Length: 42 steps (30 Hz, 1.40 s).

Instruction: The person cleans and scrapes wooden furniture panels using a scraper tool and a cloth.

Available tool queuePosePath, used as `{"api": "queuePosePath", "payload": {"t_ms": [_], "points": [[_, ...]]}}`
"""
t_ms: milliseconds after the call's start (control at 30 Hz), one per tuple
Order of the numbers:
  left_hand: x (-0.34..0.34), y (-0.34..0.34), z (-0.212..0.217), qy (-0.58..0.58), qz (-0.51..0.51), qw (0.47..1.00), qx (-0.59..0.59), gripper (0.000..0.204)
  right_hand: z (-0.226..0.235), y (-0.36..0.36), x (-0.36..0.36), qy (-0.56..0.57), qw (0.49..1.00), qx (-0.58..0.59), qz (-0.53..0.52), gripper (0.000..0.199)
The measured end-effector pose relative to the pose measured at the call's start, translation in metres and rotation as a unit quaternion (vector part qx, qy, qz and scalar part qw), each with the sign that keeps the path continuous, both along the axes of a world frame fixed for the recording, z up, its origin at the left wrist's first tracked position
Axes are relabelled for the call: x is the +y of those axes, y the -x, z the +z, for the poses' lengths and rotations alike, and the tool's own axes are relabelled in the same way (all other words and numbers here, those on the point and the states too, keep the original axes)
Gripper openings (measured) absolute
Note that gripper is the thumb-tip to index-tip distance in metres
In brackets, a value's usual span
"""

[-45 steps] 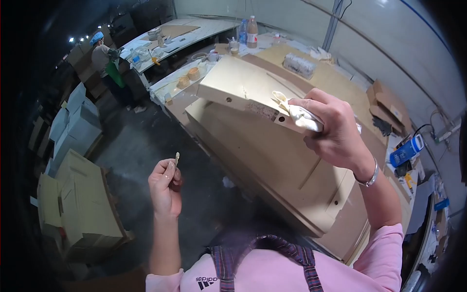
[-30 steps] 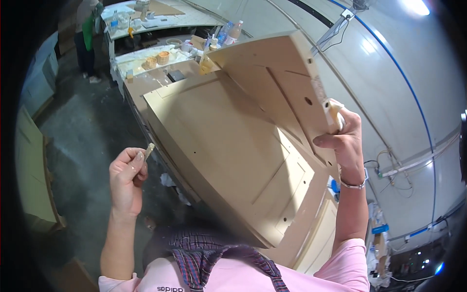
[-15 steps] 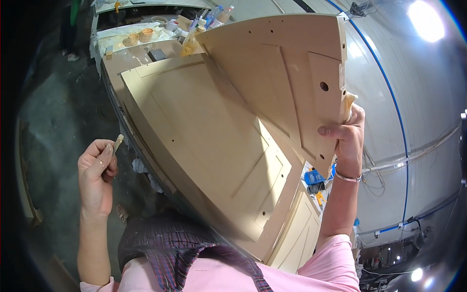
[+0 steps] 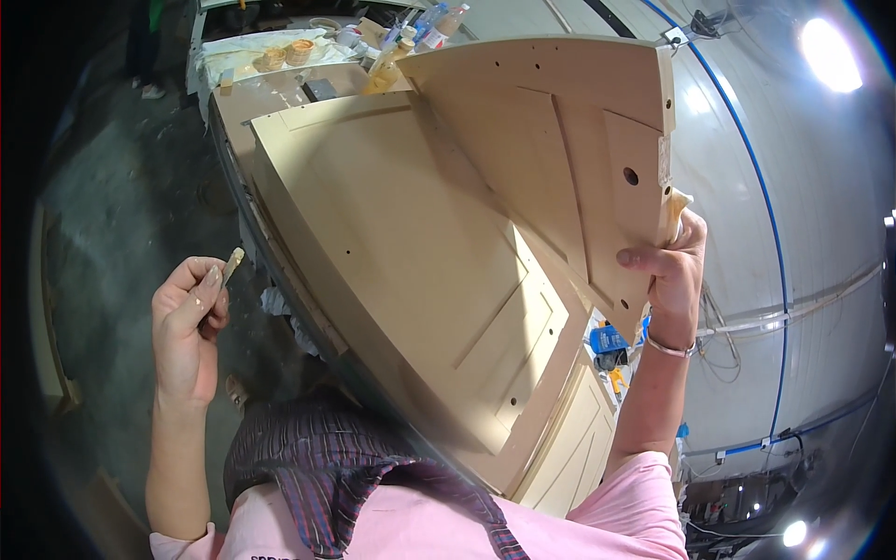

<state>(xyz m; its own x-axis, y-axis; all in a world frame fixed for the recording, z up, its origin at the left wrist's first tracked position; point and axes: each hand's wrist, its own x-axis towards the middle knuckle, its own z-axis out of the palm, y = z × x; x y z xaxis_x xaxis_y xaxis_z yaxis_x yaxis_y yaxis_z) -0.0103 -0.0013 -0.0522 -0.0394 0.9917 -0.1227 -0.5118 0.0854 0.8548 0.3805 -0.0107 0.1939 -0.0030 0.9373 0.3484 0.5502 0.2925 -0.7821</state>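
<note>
Right hand props up a panel, left hand holds a stick clear

Reading the head view as a clock face, a beige, flat wooden panel with moulded lines and dark drilled holes (image 4: 607, 205) stands tilted up at one o'clock. It is probably propped on its far edge so that one hand can steady it; whether that edge rests on wood below is hard to tell. Beneath it, at the centre, a second cream-beige rectangular wooden panel (image 4: 392, 233) lies flat on a brown board-topped table (image 4: 245, 112), which likely supports its whole underside. Two round orange-brown tubs (image 4: 285, 55) sit at eleven o'clock, well apart from the hands, perhaps to leave the near side free.

The right hand (image 4: 668, 269), at three o'clock, is clamped on the raised panel's edge: the thumb lies across the near face, pointing to nine o'clock, while the other fingers go behind and out of sight. A crumpled whitish-yellow cloth or wrapper (image 4: 679, 205) sticks up just above the grip. That forearm rises steeply from five o'clock.

The left hand (image 4: 191, 303), at nine o'clock, closes thumb against fingers on a short, pale, flat stick (image 4: 233, 265), its tip aimed toward one o'clock, seemingly held away to keep it off the wood. The wrist is nearly straight above an upright forearm.
</note>
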Motion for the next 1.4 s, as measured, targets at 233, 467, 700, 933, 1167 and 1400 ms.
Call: {"api": "queuePosePath", "payload": {"t_ms": [233, 467, 700, 933, 1167, 1400], "points": [[-0.003, 0.003, 0.000, 0.005, 0.001, 1.000, -0.012, 0.006, -0.019, 0.009, -0.010, 0.019, 0.997, -0.071, -0.023, 0.048], [-0.002, 0.001, 0.003, 0.007, 0.000, 1.000, -0.020, 0.008, -0.104, 0.057, -0.041, -0.100, 0.949, -0.300, 0.015, 0.059], [0.004, 0.003, 0.006, -0.020, 0.019, 0.999, -0.022, 0.013, -0.184, 0.109, -0.062, -0.127, 0.916, -0.379, 0.029, 0.066], [-0.007, 0.014, 0.004, -0.031, 0.017, 0.998, 0.053, 0.014, -0.236, 0.120, -0.067, -0.091, 0.914, -0.395, 0.021, 0.053], [-0.019, 0.018, 0.020, -0.049, -0.119, 0.950, 0.283, 0.020, -0.244, 0.122, -0.070, -0.105, 0.922, -0.372, 0.004, 0.047], [0.006, 0.003, 0.021, -0.103, -0.182, 0.876, 0.435, 0.009, -0.253, 0.121, -0.071, -0.089, 0.923, -0.373, -0.007, 0.058]]}}
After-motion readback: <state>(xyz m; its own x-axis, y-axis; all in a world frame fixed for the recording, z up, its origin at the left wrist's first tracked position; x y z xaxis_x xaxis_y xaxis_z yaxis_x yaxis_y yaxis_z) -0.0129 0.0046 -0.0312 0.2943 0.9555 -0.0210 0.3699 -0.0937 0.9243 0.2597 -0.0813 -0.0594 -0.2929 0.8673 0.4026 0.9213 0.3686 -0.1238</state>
